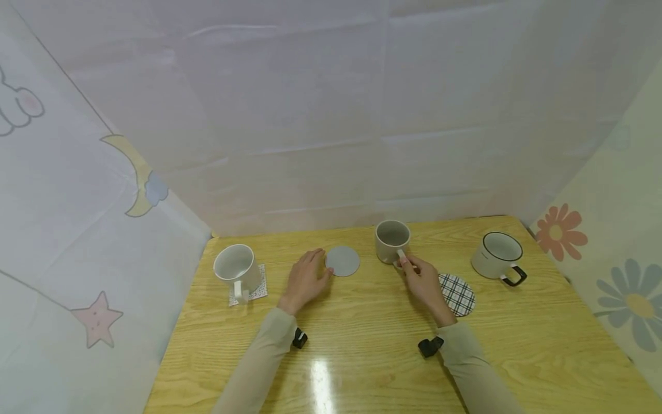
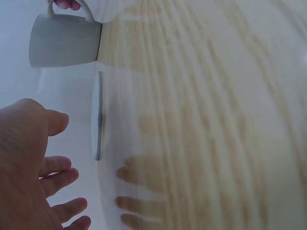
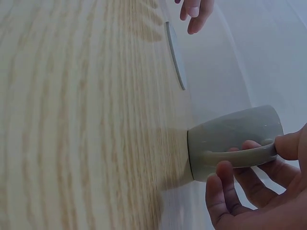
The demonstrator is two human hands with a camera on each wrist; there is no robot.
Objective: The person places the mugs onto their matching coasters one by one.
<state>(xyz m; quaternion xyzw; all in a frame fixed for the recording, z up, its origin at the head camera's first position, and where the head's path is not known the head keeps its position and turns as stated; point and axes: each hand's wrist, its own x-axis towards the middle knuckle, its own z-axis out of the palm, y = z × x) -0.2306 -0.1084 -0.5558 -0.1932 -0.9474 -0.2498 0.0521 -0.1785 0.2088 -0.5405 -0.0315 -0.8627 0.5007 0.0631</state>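
A plain grey mug (image 1: 390, 238) stands upright at the back of the wooden table. My right hand (image 3: 268, 191) holds it by the handle (image 3: 240, 157), the thumb on top and fingers curled round it. The mug's base looks level with the tabletop; whether it touches is hard to tell. To its left lies a round grey coaster (image 1: 343, 261), bare on top. My left hand (image 1: 305, 280) is just left of this coaster, fingers loosely spread and holding nothing. In the left wrist view a gap shows between the fingers and the coaster (image 2: 97, 117).
At the far left a white mug (image 1: 235, 263) sits on a square speckled coaster (image 1: 258, 286). Beside my right wrist lies a round plaid coaster (image 1: 460, 296). A white mug with black rim and handle (image 1: 496, 256) stands at the right. Pale cloth walls (image 1: 310, 144) enclose the table.
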